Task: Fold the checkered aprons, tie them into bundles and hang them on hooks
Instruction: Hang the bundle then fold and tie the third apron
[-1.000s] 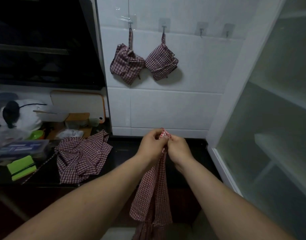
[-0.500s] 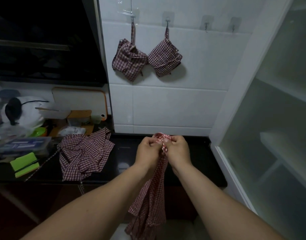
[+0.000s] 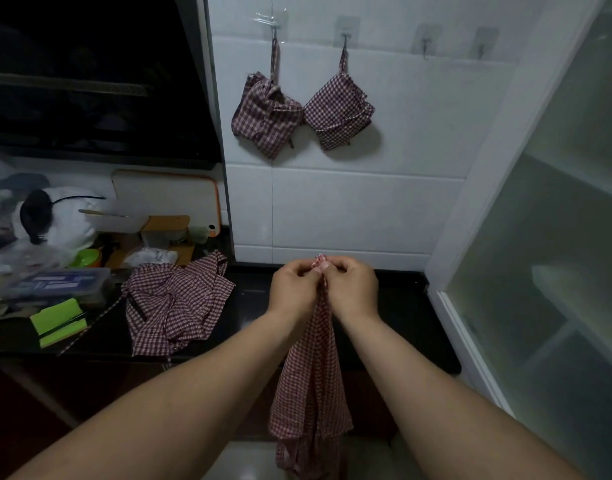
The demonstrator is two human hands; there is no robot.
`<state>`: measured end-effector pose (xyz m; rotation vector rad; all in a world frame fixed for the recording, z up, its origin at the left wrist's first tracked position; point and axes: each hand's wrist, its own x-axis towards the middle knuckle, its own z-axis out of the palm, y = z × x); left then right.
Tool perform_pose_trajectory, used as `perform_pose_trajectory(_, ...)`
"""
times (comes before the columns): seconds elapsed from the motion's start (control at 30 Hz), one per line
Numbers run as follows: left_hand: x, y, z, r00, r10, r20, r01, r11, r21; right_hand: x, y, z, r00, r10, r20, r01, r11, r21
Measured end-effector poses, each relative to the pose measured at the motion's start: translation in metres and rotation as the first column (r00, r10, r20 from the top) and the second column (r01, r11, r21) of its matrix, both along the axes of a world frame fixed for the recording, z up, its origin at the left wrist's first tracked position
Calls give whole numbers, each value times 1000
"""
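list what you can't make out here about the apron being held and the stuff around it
Head view only:
- Held apron: the left hand and right hand cover its top, so whether they pinch strap or hem cannot be told.
- Its lower end is cut off by the bottom edge.
- Frosted door: the shelves behind it are blurred.
- Range hood: too dark for detail.

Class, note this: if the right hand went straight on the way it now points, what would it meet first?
Probably the left hand, close against it across the apron both pinch; the right hand points inward and forward, though depth is unclear.
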<state>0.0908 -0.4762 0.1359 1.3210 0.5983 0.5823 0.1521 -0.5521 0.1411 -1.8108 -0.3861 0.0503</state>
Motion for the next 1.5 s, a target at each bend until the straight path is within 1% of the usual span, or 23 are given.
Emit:
perform_pose_trajectory(0.07,-4,-1,-1,998,-43,34,44,999,-17,2,-1,1,1000,-5,9,5,1000,-6)
perform_pose_trajectory(0.17,-5,2,-3,1000,21,23,-20,1000,-13,1,-3,-2,1000,-17,25,17,1000,11)
perform_pose_trajectory(0.23,-5,4,-3,999,52,-6,-52,999,9,-2,-6,-1,997,-22,69,23,1000,-13)
perform_pose_trajectory(0.33,-7,6,-2,999,36,-37,-35,999,32,-8,-9,0,994,-4,113,9,999,-46)
perform_pose_trajectory(0.47,-9,6,0,998,34,-59,-31,998,61,-14,-10,3,992,18,126,-12,999,-53)
perform_pose_trajectory(0.67,-13,7,1,997,42,-63,-35,994,104,-19,-10,-3,984,44,171,-32,997,-77)
perform_pose_trajectory(0.77,-18,10,-1,998,6,-62,3,989,150,-19,-9,-6,979,87,182,-69,992,-105)
perform_pose_trajectory(0.8,-19,11,-1,999,-15,-52,23,987,158,-20,-9,-5,982,105,157,-90,991,-97)
perform_pose_trajectory(0.83,-21,13,-3,999,-37,-34,42,987,156,-20,-9,-4,987,126,98,-121,991,-65)
perform_pose_trajectory(0.87,-23,15,-4,998,-57,-17,59,987,152,-19,-9,-3,987,159,-7,-158,987,8)
perform_pose_trajectory(0.9,-24,18,-4,998,-69,-10,69,987,147,-19,-8,-2,967,211,-142,-196,974,114)
perform_pose_trajectory(0.93,-25,20,-4,997,-76,-9,77,987,142,-19,-9,-1,920,285,-268,-226,946,231)
perform_pose_trajectory(0.97,-25,22,-4,997,-79,-11,80,987,136,-18,-10,-1,860,364,-357,-242,908,343)
perform_pose_trajectory(1.0,-26,24,-3,996,-87,-14,88,987,131,-16,-11,-2,808,425,-409,-243,871,426)
perform_pose_trajectory(1.03,-27,27,-2,995,-101,-18,103,985,138,-11,-13,-2,778,451,-437,-233,853,466)
perform_pose_trajectory(1.07,-29,31,0,992,-119,-28,122,980,159,-6,-16,-1,778,438,-450,-217,860,461)
perform_pose_trajectory(1.13,-34,42,8,986,-148,-71,160,961,223,11,-20,1,855,305,-420,-169,928,331)
perform_pose_trajectory(1.2,-39,56,19,979,-142,-143,177,945,276,32,-26,1,940,165,-299,-133,983,125)
perform_pose_trajectory(1.23,-42,64,26,976,-127,-177,176,939,297,42,-27,2,966,152,-210,-150,988,26)
perform_pose_trajectory(1.27,-44,71,34,972,-113,-204,174,935,310,51,-27,2,976,180,-122,-188,980,-64)
perform_pose_trajectory(1.33,-48,82,48,969,-102,-224,171,934,315,60,-24,5,953,302,-17,-298,927,-229)
perform_pose_trajectory(1.43,-56,93,63,967,-84,-240,162,930,329,55,-13,13,878,478,11,-437,812,-386)
perform_pose_trajectory(1.5,-62,99,70,973,-64,-221,140,927,349,49,-5,15,838,545,18,-485,761,-432)
